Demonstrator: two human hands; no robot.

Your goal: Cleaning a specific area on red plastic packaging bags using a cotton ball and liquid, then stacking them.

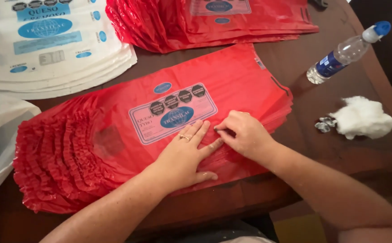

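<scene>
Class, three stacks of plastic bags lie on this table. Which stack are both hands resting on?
The near red stack: the left hand and right hand press on it. The far red stack and white stack lie untouched.

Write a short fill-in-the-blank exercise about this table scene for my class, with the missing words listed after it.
1. Both hands rest on a stack of thin plastic bags coloured ____.
2. The left hand wears a ____ on one finger, beside the right hand.
3. The clear plastic water bottle has a cap coloured ____.
4. The fluffy white wad of cotton lies on the dark wooden ____.

Missing words: red; ring; blue; table
</scene>
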